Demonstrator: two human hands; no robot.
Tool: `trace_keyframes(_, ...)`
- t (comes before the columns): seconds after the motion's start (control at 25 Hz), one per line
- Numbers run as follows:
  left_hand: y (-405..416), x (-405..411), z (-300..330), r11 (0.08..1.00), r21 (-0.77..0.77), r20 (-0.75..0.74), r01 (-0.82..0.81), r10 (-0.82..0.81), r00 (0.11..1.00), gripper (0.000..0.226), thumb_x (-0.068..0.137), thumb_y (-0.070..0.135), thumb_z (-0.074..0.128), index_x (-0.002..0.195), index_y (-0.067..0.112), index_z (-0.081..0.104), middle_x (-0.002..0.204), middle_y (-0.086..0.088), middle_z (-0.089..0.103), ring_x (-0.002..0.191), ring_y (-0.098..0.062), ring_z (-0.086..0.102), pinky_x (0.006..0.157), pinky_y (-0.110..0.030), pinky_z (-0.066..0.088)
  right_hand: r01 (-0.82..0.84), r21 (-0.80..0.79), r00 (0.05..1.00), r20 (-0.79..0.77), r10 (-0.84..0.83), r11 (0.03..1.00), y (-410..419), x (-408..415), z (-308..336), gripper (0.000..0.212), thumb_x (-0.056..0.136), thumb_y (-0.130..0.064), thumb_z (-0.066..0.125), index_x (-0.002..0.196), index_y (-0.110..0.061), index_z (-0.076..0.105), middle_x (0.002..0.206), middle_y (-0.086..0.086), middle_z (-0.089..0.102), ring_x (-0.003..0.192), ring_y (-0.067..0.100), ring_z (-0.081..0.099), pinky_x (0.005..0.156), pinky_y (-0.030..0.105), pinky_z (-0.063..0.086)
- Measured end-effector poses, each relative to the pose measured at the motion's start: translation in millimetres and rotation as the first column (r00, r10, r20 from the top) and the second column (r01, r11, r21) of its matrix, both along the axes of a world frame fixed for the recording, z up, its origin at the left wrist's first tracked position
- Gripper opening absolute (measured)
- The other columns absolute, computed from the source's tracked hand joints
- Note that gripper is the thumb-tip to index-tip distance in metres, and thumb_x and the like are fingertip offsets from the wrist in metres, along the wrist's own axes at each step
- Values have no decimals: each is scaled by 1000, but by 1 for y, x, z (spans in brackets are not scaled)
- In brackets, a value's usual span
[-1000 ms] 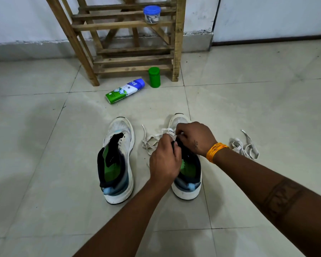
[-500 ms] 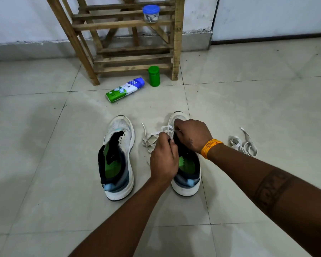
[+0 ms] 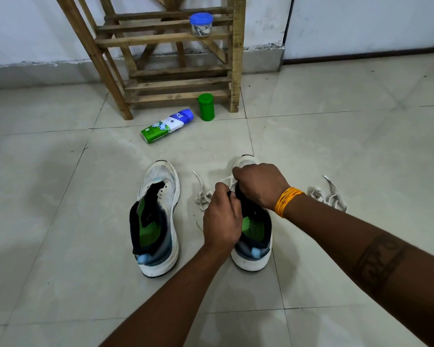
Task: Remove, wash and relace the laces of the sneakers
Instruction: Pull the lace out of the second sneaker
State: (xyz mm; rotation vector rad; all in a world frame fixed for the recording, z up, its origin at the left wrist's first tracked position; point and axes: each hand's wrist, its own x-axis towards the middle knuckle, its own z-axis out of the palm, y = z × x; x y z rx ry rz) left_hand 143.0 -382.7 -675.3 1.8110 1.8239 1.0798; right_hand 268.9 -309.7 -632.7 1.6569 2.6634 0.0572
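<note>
Lace [image 3: 206,196] slightly farther from eyelets.

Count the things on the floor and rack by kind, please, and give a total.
Sneakers: 2
Laces: 2
Bottles: 2
Jars: 1
Racks: 1
Total: 8

lying bottle [image 3: 168,125], label too blurred
</note>
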Motion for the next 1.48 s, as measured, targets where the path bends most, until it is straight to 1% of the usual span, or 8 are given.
trace_keyframes(0.12,-2,-1,-3,1000,5,12,-14,14,1000,10,105,20,45,101,11,44,81,-5,56,68,-30,54,57,-37,37,58,34,998,12,-59,998,2,8,-6,18,93,-18,51,109,-13,56,98,9,69,84,41,66,58,36,34)
trace_keyframes(0.28,-2,0,-5,998,-18,7,-52,52,999,9,105,22,43,102,14,43,79,-4,55,66,-32,54,58,-38,36,542,27,822,-228,-523,840,25,54,-4,17,92,-21,54,103,-8,57,94,19,70,85,43,66,63,37,44)
trace_keyframes(0.44,-1,-1,-6,999,18,3,-29,29,1000,11,104,25,42,101,15,42,79,-6,57,66,-35,55,57,-37,36,253,-2,947,-203,-248,968,11,40,2,40,92,-35,58,129,-20,52,96,12,72,89,40,68,64,36,42)
trace_keyframes(0.6,-1,1,-7,999,24,11,-23,23,1000,11,104,24,42,102,13,43,81,-6,58,68,-35,56,57,-37,36,38,4,997,-72,-38,999,0,11,-4,19,97,-29,50,111,-18,58,96,7,70,86,39,65,61,36,36)
trace_keyframes(0.84,-2,0,-9,999,12,17,-45,45,999,9,105,25,42,107,16,44,83,-5,59,69,-33,58,58,-42,45,574,25,785,-302,-541,819,29,58,-6,16,95,-25,53,100,-11,57,87,16,69,81,43,64,61,37,41)
trace_keyframes(1.08,-4,1,-8,998,24,14,-57,57,998,12,104,25,41,106,14,44,85,-7,61,71,-36,57,58,-41,41,68,-72,967,-240,-83,995,2,22,-7,24,95,-40,57,115,-28,63,95,7,72,90,36,66,65,35,44)
trace_keyframes(1.32,-6,1,-8,997,-4,43,-82,82,996,5,104,22,43,104,17,41,80,-4,58,66,-31,55,57,-39,40,485,-24,792,-411,-451,874,23,60,-1,15,95,-31,56,99,-17,58,76,7,68,78,39,64,60,35,39)
trace_keyframes(1.48,-4,0,-8,997,4,46,-72,72,996,9,105,24,42,102,16,41,79,-4,57,66,-31,54,56,-39,39,59,-109,952,-292,-89,992,9,36,-2,24,95,-44,62,114,-30,63,82,-1,69,87,31,65,64,33,37)
